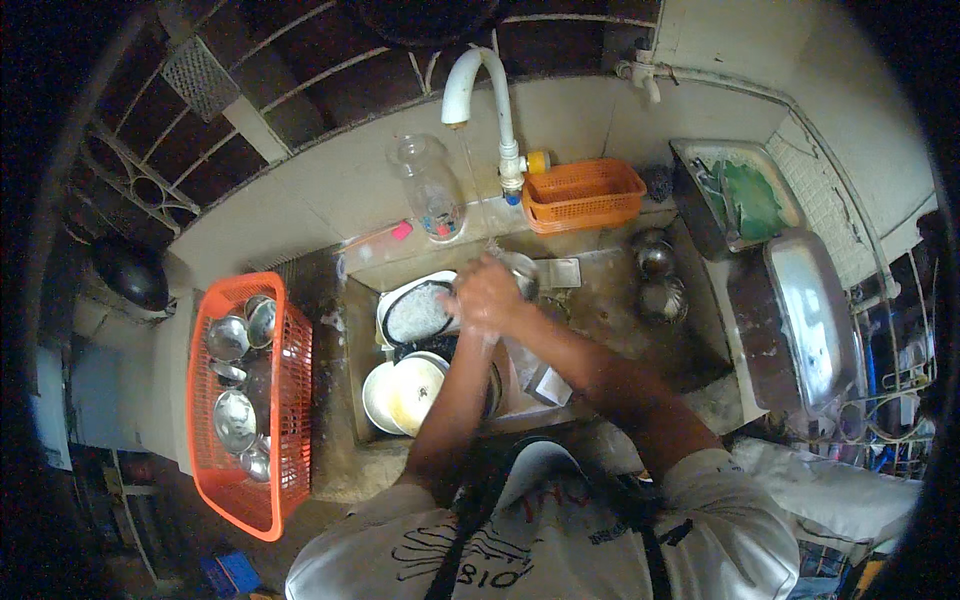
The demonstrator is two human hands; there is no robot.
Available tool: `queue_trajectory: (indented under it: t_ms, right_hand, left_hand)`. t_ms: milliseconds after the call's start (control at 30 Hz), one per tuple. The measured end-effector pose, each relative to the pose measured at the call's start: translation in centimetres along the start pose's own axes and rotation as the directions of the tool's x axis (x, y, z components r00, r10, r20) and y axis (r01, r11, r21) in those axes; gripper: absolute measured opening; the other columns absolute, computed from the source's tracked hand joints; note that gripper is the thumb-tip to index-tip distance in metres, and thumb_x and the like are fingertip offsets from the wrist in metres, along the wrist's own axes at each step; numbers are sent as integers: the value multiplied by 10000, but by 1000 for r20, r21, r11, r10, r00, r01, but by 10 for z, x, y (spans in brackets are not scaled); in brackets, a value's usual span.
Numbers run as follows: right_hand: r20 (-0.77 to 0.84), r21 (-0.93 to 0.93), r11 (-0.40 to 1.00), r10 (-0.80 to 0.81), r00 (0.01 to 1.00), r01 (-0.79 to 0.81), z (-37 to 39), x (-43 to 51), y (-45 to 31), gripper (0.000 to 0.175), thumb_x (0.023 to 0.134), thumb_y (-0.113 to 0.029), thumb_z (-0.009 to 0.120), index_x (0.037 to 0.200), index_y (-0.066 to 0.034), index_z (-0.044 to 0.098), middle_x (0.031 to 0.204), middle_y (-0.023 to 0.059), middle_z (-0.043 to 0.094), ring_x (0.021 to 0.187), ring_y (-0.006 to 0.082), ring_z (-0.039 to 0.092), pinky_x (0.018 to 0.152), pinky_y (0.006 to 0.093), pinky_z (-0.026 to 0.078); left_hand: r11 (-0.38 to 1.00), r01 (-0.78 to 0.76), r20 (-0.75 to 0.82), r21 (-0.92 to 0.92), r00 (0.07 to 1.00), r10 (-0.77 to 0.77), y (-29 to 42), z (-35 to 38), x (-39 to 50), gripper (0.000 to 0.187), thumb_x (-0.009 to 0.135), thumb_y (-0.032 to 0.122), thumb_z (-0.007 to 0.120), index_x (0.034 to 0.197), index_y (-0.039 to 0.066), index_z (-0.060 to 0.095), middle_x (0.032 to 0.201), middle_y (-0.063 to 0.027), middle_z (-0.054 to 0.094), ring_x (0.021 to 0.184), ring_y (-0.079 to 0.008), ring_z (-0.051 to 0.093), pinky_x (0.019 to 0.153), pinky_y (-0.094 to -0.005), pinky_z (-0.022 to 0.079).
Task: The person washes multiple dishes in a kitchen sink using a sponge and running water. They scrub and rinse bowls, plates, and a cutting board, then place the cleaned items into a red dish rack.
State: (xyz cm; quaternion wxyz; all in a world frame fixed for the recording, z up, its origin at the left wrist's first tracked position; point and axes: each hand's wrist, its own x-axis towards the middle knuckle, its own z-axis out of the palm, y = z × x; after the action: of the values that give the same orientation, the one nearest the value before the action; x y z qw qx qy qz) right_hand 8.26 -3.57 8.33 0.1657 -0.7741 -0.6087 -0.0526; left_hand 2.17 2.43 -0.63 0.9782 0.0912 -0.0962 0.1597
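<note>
My two hands overlap below the running faucet, wet with suds and blurred. The left hand point(470, 304) and right hand point(501, 296) press together, so whatever lies between them is hidden. Right beside them is a round metal vessel point(523, 271); whether a finger touches it is unclear. To the left, a white tub point(416, 309) with a dark inner rim contains sudsy water. Closer to me, pale round dishes point(414, 394) are stacked in the stone sink point(361, 330). A small white block-like item point(553, 386) sits below my right forearm.
A thin stream drops from the white faucet point(480, 64). An orange basket point(281, 390) of metal bowls stands left. Behind are a clear jar point(429, 187) and a small orange basket point(585, 196). Metal bowls point(663, 298) and rectangular metal basins point(810, 315) are at right.
</note>
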Motion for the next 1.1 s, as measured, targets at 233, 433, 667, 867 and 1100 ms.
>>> queue_trajectory:
  t_ms: [233, 433, 667, 867, 1100]
  right_hand:
    - [-448, 757, 633, 683, 577, -161, 20, -29, 14, 430, 972, -340, 552, 896, 36, 748, 815, 217, 740, 783, 379, 724, 778, 507, 533]
    - [224, 933, -11, 800, 557, -359, 18, -30, 44, 454, 995, -387, 562, 845, 20, 696, 830, 89, 731, 685, 201, 668, 643, 391, 504]
    - [24, 523, 730, 504, 863, -440, -1, -38, 36, 468, 1032, -399, 481, 1030, 26, 677, 827, 231, 684, 868, 465, 655, 847, 485, 516]
    - [167, 587, 791, 90, 982, -172, -52, -68, 24, 368, 896, -285, 729, 1101, 14, 665, 1102, 262, 665, 1031, 420, 652, 898, 485, 509]
    - [-138, 8, 996, 94, 986, -94, -42, -55, 41, 534, 834, -470, 706, 1178, -64, 675, 1205, 199, 662, 1148, 391, 602, 1064, 505, 421]
  left_hand:
    - [998, -65, -227, 21, 972, 68, 20, 33, -17, 536, 1031, 422, 435, 1382, 31, 543, 1400, -170, 599, 1270, -327, 588, 1112, -502, 431]
    - [818, 78, -556, 569, 770, 313, -11, 16, 3, 464, 1023, 425, 517, 1267, 44, 616, 1158, -93, 695, 1084, -247, 660, 983, -383, 512]
    - [927, 309, -454, 210, 871, -188, -5, 22, 7, 585, 984, 592, 557, 1325, 118, 591, 1300, -43, 639, 1193, -247, 606, 1038, -460, 476]
    - [872, 375, -395, 314, 887, -239, 29, 48, 12, 537, 988, 501, 559, 1233, 29, 635, 1133, -136, 718, 1050, -292, 696, 954, -461, 558]
    - [828, 336, -396, 449, 906, -153, 16, 61, 42, 496, 999, 499, 534, 1269, 92, 624, 1228, -90, 685, 1124, -263, 661, 1005, -462, 525]
